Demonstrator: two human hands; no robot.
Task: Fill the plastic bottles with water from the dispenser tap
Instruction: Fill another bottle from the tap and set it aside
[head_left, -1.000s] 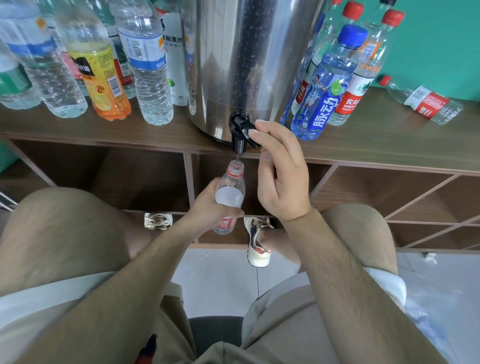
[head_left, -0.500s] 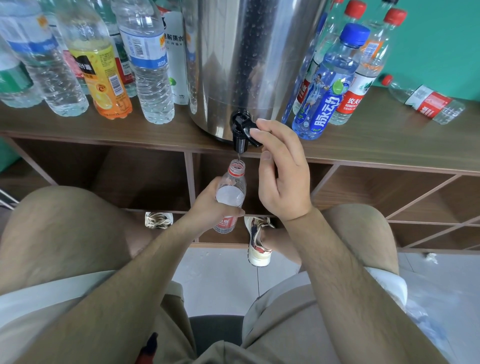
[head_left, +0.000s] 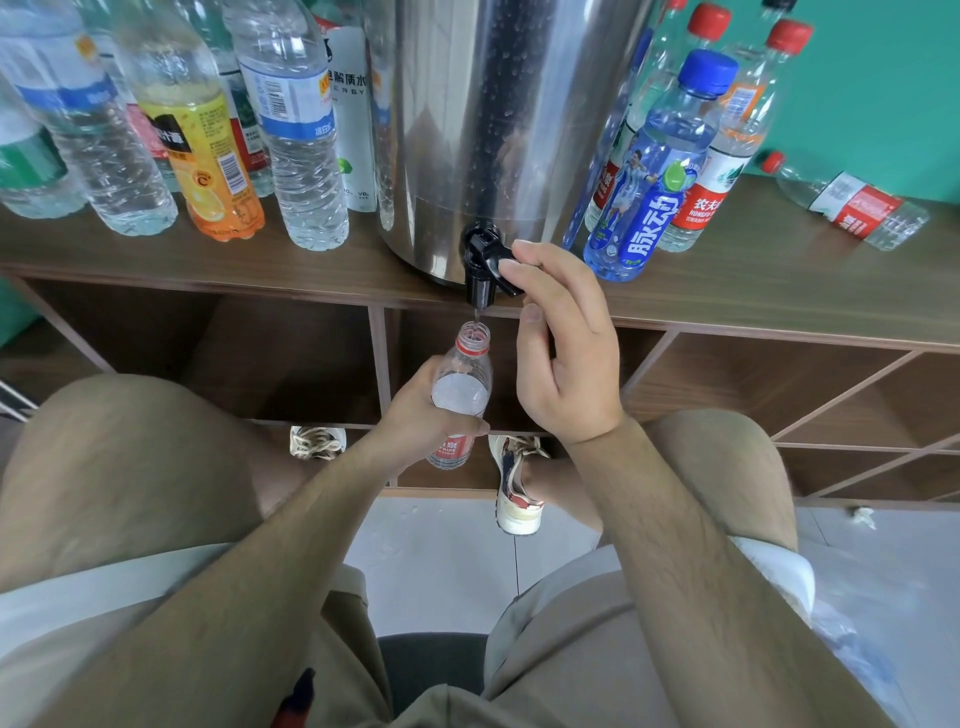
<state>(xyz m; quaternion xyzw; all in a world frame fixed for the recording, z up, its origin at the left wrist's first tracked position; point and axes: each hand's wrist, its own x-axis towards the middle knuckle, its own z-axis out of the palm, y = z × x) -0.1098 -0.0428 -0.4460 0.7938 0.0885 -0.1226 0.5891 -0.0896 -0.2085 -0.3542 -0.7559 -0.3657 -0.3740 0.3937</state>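
Nothing moved: wooden shelf (head_left: 779, 283), bottles (head_left: 298, 135) flanking steel dispenser (head_left: 493, 130), teal wall (head_left: 883, 78).

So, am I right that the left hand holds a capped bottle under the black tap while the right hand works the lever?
Not quite: the head view shows the bottle in the left hand is uncapped, its open neck under the black tap. The right hand does work the lever.

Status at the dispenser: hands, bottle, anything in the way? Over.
Left hand grips uncapped bottle, mouth under the spout. Right hand curled over the tap lever, thin stream entering the neck. Nothing between spout and bottle.
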